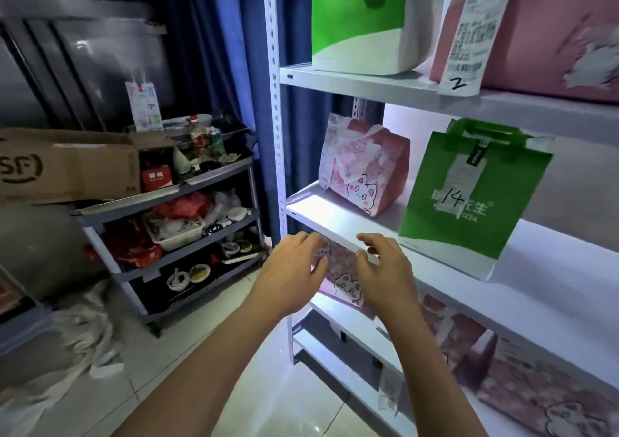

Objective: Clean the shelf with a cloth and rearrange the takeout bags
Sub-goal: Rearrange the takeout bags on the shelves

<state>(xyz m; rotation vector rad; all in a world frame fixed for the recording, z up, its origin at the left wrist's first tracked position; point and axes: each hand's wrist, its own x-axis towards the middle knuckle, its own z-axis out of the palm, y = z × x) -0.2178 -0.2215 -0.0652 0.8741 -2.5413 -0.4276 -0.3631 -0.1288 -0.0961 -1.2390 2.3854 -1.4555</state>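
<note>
I have both hands at the pink cat bag [341, 277] on the lower shelf [338, 316], just under the lip of the shelf above. My left hand [293, 269] has its fingers curled at the bag's top left corner, touching the small label there; my right hand [385, 269] curls over the top right edge. Whether either hand has really closed on the paper I cannot tell for sure, since the fingertips are blurred against the bag.

To do this well I would take the bag by both top corners, keep it upright, and draw it straight out under the shelf edge without catching it.

No cloth is in view.

On the middle shelf [321, 215] stand a second pink bag [365, 172] and, well apart to its right, a green bag marked 14 [469, 195], both closed so their contents are hidden. The top shelf [351, 83] holds another green bag [361, 21] and a pink one with a receipt marked 2 [469, 34].
</note>
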